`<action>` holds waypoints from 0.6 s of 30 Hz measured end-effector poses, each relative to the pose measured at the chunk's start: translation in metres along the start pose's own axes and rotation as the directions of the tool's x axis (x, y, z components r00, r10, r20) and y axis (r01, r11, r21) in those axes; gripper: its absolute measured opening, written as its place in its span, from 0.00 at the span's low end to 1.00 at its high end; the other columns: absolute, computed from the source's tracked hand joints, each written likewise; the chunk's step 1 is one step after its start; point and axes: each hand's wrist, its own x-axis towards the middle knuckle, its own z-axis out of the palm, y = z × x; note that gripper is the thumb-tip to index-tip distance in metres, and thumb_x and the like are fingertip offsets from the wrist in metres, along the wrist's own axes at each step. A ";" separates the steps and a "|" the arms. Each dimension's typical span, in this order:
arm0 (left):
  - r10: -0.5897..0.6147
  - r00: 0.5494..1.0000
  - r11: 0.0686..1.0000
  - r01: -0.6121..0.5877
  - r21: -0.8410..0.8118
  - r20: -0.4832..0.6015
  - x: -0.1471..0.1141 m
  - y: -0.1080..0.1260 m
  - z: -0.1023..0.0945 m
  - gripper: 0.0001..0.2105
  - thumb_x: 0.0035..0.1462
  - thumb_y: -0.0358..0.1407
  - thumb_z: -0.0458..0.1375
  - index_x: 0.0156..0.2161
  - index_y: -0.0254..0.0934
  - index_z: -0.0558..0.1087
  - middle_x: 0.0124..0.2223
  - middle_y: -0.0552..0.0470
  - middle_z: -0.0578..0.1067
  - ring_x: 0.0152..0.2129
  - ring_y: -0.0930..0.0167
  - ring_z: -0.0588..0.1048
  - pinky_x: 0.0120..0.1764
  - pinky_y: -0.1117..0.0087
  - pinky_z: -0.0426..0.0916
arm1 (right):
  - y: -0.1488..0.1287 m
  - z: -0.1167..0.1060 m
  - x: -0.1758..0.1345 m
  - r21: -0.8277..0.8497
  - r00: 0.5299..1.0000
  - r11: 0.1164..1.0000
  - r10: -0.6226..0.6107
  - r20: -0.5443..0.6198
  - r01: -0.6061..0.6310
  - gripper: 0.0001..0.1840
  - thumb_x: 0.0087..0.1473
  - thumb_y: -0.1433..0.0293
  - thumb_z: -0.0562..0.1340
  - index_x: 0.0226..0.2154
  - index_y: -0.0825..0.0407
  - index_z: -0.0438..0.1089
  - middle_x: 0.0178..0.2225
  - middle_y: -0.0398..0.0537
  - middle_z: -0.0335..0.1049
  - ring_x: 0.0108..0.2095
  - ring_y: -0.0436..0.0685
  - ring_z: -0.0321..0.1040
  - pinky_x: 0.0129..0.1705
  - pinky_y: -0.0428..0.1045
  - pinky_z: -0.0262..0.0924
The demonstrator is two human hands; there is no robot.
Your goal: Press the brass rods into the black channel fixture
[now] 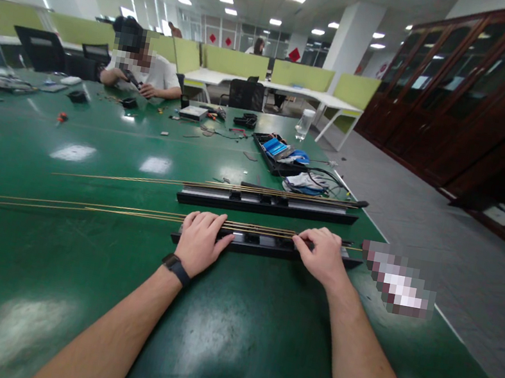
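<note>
A long black rail with grey and black parts along its channel lies crosswise in front of me. Several thin brass-coloured rods run along it and stick out far to the left. My left hand is laid across the rail's left end, fingers curled over the rods and far side, thumb on the near side. Near the right end, my right hand pinches a rod between thumb and index finger; the exact contact is partly hidden. Behind lies a similar rail with more thin rods along it.
On the green table stand a black tray with blue items, gloves and a clear cup. A blurred-out object lies at the right edge. Across the table, a person handles a dark tool among scattered parts.
</note>
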 end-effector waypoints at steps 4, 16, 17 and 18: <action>-0.002 1.000 1.000 0.002 -0.002 0.004 0.000 0.001 -0.001 0.20 0.67 0.48 0.54 0.57 0.38 0.72 0.49 0.42 0.78 0.49 0.58 0.73 0.57 0.53 0.58 | -0.002 0.001 0.000 0.000 1.000 1.000 -0.014 -0.008 0.014 0.18 0.61 0.55 0.59 0.28 0.48 0.74 0.30 0.46 0.76 0.38 0.58 0.67 0.46 0.56 0.49; -0.002 1.000 1.000 0.002 -0.001 0.007 0.001 0.001 -0.001 0.20 0.66 0.48 0.55 0.56 0.38 0.72 0.49 0.42 0.78 0.49 0.58 0.73 0.58 0.53 0.58 | 0.002 0.002 0.001 -0.009 1.000 1.000 0.001 -0.002 -0.001 0.17 0.61 0.56 0.60 0.26 0.48 0.74 0.28 0.45 0.75 0.37 0.58 0.66 0.45 0.55 0.48; -0.003 1.000 1.000 0.003 0.000 0.006 0.001 0.001 0.000 0.20 0.66 0.48 0.55 0.56 0.38 0.72 0.49 0.42 0.78 0.49 0.58 0.73 0.58 0.52 0.58 | 0.003 0.002 0.001 -0.007 1.000 1.000 0.002 -0.001 -0.002 0.17 0.61 0.56 0.60 0.26 0.48 0.74 0.28 0.45 0.75 0.37 0.58 0.66 0.45 0.55 0.48; -0.003 1.000 1.000 0.003 0.002 0.006 0.001 0.001 0.000 0.20 0.66 0.48 0.55 0.56 0.38 0.72 0.49 0.42 0.78 0.49 0.58 0.73 0.58 0.52 0.58 | 0.002 0.002 0.001 -0.003 1.000 1.000 0.001 0.000 -0.001 0.17 0.61 0.56 0.60 0.27 0.48 0.74 0.28 0.45 0.75 0.37 0.58 0.66 0.45 0.55 0.48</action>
